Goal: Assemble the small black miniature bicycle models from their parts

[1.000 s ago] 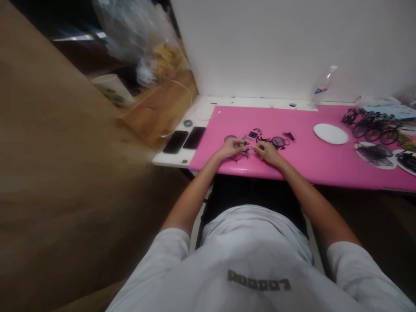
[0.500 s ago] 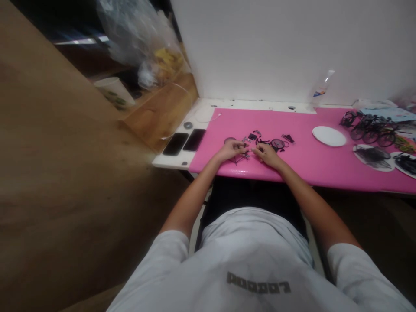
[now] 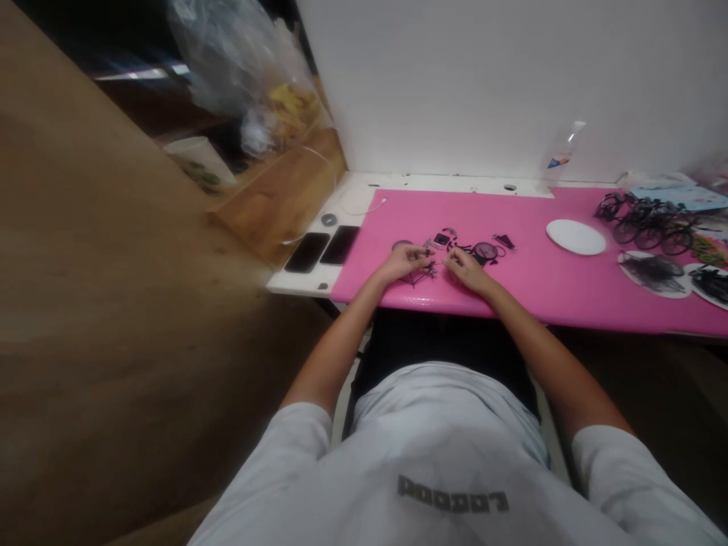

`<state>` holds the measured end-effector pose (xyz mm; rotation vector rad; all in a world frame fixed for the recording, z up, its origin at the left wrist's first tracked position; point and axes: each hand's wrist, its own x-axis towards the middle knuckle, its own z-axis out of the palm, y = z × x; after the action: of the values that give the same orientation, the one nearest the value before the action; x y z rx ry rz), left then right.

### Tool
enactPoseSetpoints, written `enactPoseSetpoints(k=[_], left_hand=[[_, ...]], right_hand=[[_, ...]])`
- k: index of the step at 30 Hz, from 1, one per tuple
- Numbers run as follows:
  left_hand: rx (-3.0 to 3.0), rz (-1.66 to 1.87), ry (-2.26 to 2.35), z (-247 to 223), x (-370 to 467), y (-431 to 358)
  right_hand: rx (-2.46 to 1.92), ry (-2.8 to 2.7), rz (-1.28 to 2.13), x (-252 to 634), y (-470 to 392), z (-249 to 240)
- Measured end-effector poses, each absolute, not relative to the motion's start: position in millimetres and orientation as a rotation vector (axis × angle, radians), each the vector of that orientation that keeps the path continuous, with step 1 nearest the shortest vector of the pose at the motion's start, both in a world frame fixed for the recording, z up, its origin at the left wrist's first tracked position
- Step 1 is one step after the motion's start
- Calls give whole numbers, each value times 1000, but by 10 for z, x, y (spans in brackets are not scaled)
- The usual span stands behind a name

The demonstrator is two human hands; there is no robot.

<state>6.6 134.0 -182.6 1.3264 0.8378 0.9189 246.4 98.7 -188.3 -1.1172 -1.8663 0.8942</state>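
Near the front edge of the pink mat [image 3: 483,212], my left hand [image 3: 403,262] is closed on a thin dark frame-like piece [image 3: 419,279] that shows below its fingers. Just to the right, my right hand [image 3: 466,269] is closed in a pinch, its fingertips a small gap from the left ones; a tiny thin part seems to be between them, too small to name. A dark round wheel [image 3: 485,252] lies beyond my right hand among small black parts. A small black square piece [image 3: 442,240] rests above the gap between my hands.
Two dark phones [image 3: 308,252] lie on the white table edge at left, near a round grey disc [image 3: 329,220]. At right are a white plate [image 3: 576,237], several small black bicycles [image 3: 648,227] and a plate of dark parts [image 3: 654,274]. A clear bottle [image 3: 566,148] stands behind.
My right hand has shifted very slightly and its fingertips sit a little higher. My left hand looks nearly still.
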Motion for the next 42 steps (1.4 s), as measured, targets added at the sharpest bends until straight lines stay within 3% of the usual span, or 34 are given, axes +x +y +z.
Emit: enactPoseSetpoints(k=[8, 33, 42], left_hand=[[1373, 906, 823, -1820, 36, 1343], [1282, 926, 797, -1825, 44, 1367], [1188, 1207, 678, -1456, -87, 1366]], right_hand=[[-1086, -1885, 1161, 2533, 972, -1841], [-1160, -1873, 888, 2428, 944, -1829], [-1161, -1758, 938, 2431, 924, -1786]])
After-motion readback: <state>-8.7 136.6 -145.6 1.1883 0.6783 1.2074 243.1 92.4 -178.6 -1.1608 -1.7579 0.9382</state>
